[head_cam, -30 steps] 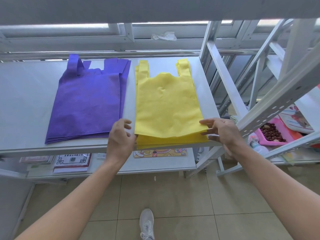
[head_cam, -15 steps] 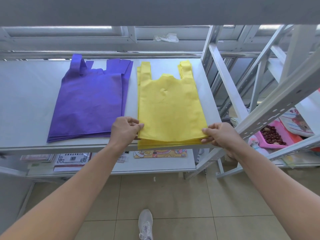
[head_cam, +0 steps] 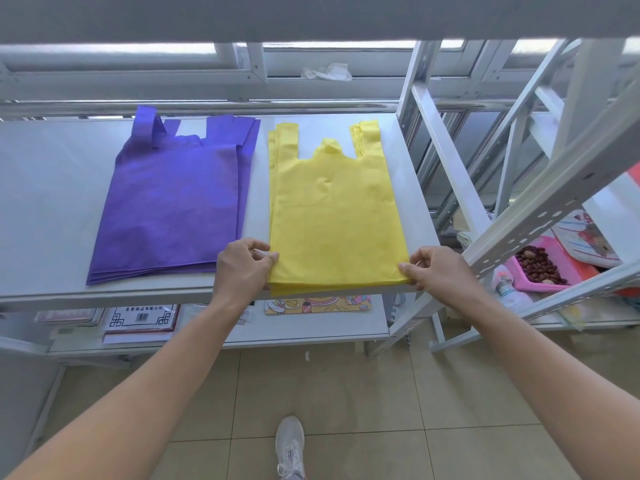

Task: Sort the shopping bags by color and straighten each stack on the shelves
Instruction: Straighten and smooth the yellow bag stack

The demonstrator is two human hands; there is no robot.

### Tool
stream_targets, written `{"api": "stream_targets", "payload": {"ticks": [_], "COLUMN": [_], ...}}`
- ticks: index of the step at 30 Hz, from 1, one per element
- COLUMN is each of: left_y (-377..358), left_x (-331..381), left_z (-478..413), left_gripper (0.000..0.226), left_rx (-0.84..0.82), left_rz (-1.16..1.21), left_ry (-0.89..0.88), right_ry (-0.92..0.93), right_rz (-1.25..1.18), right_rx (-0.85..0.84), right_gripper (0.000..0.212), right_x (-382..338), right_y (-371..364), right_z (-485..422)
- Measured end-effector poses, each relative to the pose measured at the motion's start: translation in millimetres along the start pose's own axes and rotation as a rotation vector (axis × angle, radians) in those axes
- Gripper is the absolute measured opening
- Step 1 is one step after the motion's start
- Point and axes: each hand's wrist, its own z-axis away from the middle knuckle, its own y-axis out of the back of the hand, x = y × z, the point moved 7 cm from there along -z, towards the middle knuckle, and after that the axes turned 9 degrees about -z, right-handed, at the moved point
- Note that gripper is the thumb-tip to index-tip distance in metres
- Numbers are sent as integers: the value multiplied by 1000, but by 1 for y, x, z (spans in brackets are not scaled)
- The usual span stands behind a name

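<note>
L fingers [head_cam: 266, 259] are curling onto the near-left corner of the stack of flat yellow non-woven shopping bags [head_cam: 332, 220], thumb on top, pinching it. R fingers [head_cam: 406, 269] are doing the same at the near-right corner, thumb tip pressing on the top bag. Can't tell how far the other fingers are reaching under. So left hand [head_cam: 242, 271] & right hand [head_cam: 441, 273] are both gripping the stack at its front edge, forearms coming in from the bottom of the view.

Yellow stack is lying flat on the right part of the white metal shelf board [head_cam: 45, 202], handles pointing to the back, front edge sitting at the shelf's front lip. Layers are fanning slightly along the left side & at the handles.

Stack of flat purple non-woven shopping bags [head_cam: 173, 209] is lying just beside it on the left, narrow gap, not touching. Its layers are fanning out at the near edge & right side, and one handle is looping up at back left.

Lower shelf [head_cam: 311, 336] is carrying a cartoon-print card [head_cam: 317, 304] under the yellow stack and a white sheet w/ black border [head_cam: 142, 318] further left. Rack on the right is holding a pink plastic tray of brown nuts [head_cam: 540, 265], w/ a clear bottle [head_cam: 512, 293] beside it. Crumpled clear plastic [head_cam: 327, 71] is sitting on the window ledge behind. White sneaker [head_cam: 290, 445] is standing on the beige tile floor [head_cam: 346, 393].
</note>
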Motion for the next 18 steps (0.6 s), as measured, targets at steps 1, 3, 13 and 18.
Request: {"api": "stream_targets", "payload": {"ticks": [1,3,13,18], "left_y": [0,1,3,4], "left_x": [0,0,19,22], "left_z": [0,1,4,4], "left_gripper": [17,18,38,39], "left_rx": [6,10,75,84], "left_rz": [1,6,-175,-183], "left_ry": [-2,-1,-195,-209], "right_ry": [1,-5,17,10], "right_rz": [-4,-14,-25,-28], "right_rx": [3,7,50,65], "right_gripper": [18,19,19,22], "right_x": [0,0,1,5], "right_y": [0,0,-4,-5], "right_z": [0,-1,-5,-7]}}
